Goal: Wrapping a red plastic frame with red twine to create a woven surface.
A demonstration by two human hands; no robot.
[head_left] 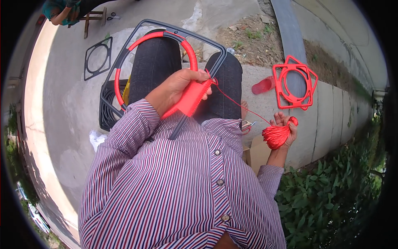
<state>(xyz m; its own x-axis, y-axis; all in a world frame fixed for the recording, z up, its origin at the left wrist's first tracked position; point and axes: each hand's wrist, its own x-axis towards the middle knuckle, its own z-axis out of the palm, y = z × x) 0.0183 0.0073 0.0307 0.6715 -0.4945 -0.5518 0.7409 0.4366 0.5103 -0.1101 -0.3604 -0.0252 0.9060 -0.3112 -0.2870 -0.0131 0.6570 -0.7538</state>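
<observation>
A dark grey square frame (199, 36) with a round inner ring rests tilted across my knees. Red cord wraps much of the ring (190, 54), with dark bands between the wrapped stretches. A flat red corded panel (193, 98) fills the side nearest my body. My left hand (177, 86) closes round this panel and the frame's right bar, thumb and fingertip pinching at the edge. From there a thin red strand (240, 104) runs slackly to a bundle of red cord (275, 136). My right hand (292, 132) grips that bundle off to the right, its fingers curled up.
Red frames (280, 89) lie at the right beside a red cup (264, 85). Dark frames (108, 98) are stacked by my left leg; another dark frame (87, 62) lies farther left. Scissors (248, 123) and a cardboard box (258, 152) are near my right side. A person (66, 11) sits far left.
</observation>
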